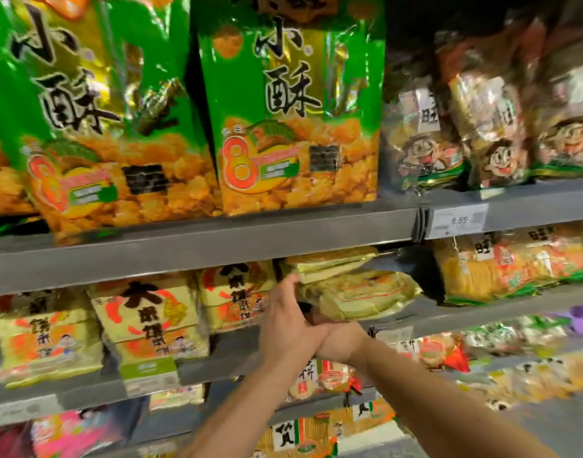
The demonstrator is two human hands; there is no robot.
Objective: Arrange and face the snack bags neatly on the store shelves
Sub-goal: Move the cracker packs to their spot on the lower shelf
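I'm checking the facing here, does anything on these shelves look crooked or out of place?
Yes. On the middle shelf a gold bag lies flat and askew, while the yellow bags left of it stand upright facing out. The left hand is at its end, the right hand beneath it.

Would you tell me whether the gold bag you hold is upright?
Tipped: the gold bag lies flat between left hand and right hand; neighbouring yellow bags stand upright.
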